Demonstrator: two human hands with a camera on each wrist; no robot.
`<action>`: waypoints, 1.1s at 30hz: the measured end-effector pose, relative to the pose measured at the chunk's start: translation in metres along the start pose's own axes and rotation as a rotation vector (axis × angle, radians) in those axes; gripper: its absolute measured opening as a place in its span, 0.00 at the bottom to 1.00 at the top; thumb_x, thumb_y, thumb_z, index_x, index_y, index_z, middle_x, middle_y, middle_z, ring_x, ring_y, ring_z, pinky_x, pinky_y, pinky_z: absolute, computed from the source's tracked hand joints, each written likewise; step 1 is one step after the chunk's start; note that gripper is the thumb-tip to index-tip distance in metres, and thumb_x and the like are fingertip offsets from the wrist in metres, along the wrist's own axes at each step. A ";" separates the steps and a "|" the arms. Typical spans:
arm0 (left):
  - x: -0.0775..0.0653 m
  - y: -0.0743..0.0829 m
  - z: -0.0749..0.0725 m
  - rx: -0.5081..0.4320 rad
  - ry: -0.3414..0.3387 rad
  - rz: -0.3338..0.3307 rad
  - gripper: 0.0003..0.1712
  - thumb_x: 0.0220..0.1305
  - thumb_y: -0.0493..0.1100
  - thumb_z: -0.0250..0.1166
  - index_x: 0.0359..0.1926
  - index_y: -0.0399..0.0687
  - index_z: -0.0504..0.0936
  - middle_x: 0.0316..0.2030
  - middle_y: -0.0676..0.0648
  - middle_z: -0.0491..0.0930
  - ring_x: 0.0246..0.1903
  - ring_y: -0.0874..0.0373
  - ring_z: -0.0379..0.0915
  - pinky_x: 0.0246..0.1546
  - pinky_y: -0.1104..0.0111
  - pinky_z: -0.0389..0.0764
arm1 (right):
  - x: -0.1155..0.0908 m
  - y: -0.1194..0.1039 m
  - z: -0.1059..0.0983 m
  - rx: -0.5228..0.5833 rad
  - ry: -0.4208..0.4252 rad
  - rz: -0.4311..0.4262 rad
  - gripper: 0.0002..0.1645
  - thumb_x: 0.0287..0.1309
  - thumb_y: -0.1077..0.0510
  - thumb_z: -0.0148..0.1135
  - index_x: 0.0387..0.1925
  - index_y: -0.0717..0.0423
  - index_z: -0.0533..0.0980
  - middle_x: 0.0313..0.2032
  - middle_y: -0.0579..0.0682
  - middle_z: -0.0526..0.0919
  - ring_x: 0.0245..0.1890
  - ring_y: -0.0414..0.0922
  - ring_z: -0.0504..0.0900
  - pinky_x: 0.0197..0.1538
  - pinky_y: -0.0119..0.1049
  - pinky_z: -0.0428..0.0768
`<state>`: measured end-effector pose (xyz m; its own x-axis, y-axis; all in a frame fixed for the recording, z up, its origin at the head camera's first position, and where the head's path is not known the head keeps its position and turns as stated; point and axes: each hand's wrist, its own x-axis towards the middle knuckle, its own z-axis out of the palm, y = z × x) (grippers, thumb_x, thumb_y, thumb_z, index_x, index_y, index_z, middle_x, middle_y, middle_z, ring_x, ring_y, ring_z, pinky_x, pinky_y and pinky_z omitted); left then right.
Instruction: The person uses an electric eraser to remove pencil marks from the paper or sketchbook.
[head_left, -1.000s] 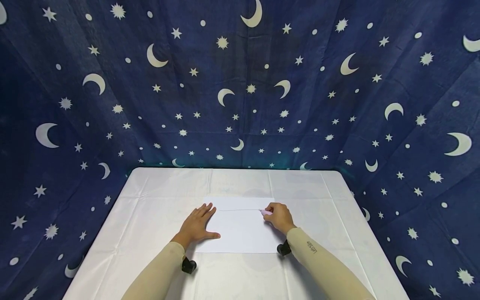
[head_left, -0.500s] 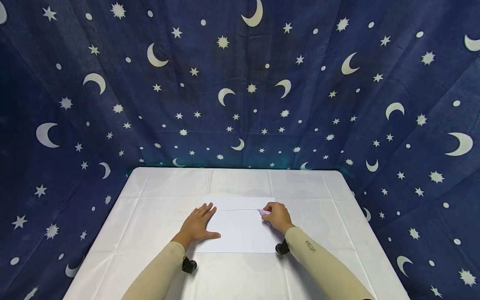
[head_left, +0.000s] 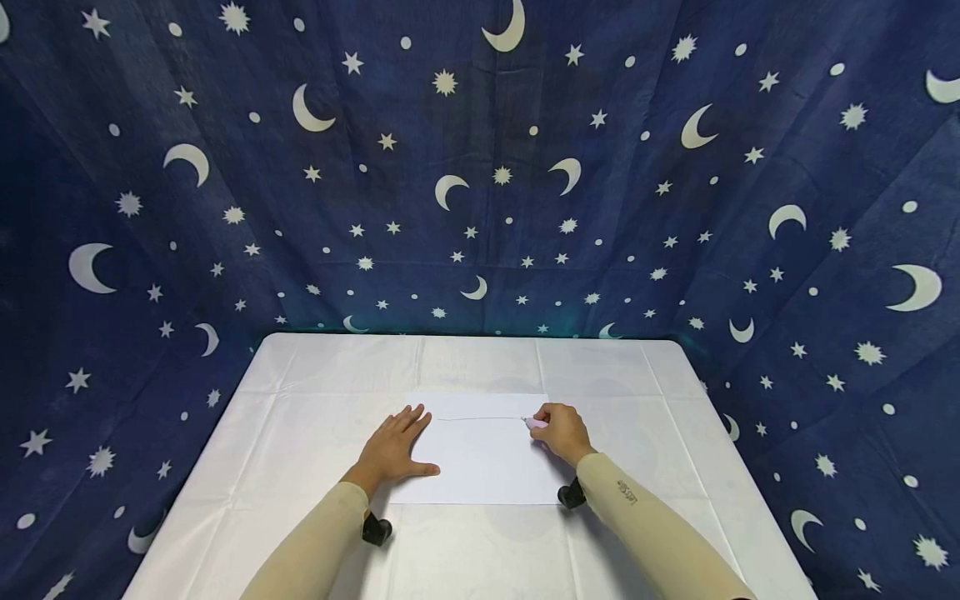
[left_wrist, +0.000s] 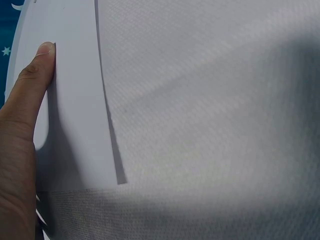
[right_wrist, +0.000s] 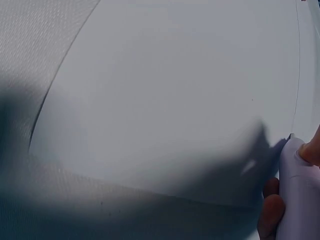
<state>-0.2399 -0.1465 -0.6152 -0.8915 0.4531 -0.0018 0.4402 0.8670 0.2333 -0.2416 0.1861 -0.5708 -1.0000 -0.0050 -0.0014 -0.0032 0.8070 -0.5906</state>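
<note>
A white sheet of paper [head_left: 487, 467] lies on the table. My left hand [head_left: 390, 448] rests on its left side, fingers spread and thumb stretched over the sheet, as the left wrist view also shows. At the right side, my right hand [head_left: 564, 433] grips a small lavender utility knife [right_wrist: 300, 200], with the thumb on its body. The knife's small dark tip meets the paper at the right end of a thin line [head_left: 480, 419] running across the upper part. Whether this line is cut or drawn I cannot tell. The right palm hides the knife's rear in the head view.
A white cloth with fold creases covers the table [head_left: 330, 367]. Behind and beside it hangs a dark blue curtain [head_left: 405, 275] with moons and stars. A black wrist camera [head_left: 377, 529] sits under the left wrist, another [head_left: 572, 493] under the right.
My right hand has shifted slightly left and then back right with the knife, its tip now a little farther right than before. The left hand stays in place.
</note>
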 end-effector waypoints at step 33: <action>0.000 0.000 -0.003 -0.018 -0.005 0.020 0.61 0.36 0.81 0.53 0.68 0.53 0.56 0.68 0.49 0.49 0.66 0.52 0.39 0.63 0.55 0.44 | 0.002 -0.011 0.014 0.023 -0.002 -0.021 0.11 0.36 0.59 0.70 0.27 0.54 0.79 0.23 0.43 0.77 0.25 0.41 0.71 0.31 0.36 0.71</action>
<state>-0.2398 -0.1473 -0.6126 -0.8821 0.4710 -0.0018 0.4556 0.8542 0.2505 -0.2439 0.1691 -0.5751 -0.9997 -0.0227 0.0094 -0.0237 0.7926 -0.6092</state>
